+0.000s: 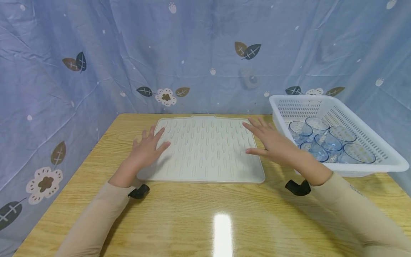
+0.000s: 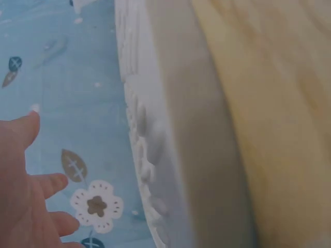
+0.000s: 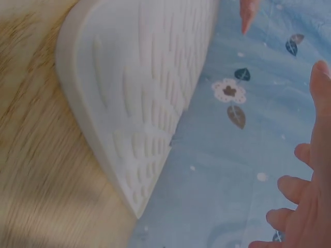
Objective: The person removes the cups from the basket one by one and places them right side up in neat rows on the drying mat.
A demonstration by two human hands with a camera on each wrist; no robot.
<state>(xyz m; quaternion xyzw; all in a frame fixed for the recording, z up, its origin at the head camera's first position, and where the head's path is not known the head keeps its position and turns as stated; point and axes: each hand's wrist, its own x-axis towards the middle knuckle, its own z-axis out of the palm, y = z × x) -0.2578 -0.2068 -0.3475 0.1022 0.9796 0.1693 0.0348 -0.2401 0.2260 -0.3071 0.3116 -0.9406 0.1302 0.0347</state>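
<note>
A white ridged drying mat or tray [image 1: 205,150] lies flat on the wooden table, its raised oval ribs showing in all views. Over its left side my left hand [image 1: 146,150] hovers with fingers spread, holding nothing. My right hand [image 1: 271,142] is at the mat's right edge, fingers stretched out and likewise without anything in them. In the left wrist view the left hand [image 2: 31,196] appears apart from the mat's side [image 2: 150,134]. The right wrist view shows the right hand [image 3: 305,191] away from the mat's corner [image 3: 98,62].
A white plastic basket [image 1: 395,160] with slotted walls stands at the right, holding several clear blue-rimmed glasses [image 1: 341,134]. Behind the wooden table [image 1: 179,221] hangs a blue curtain [image 1: 205,46] printed with flowers and leaves; it also lines both sides.
</note>
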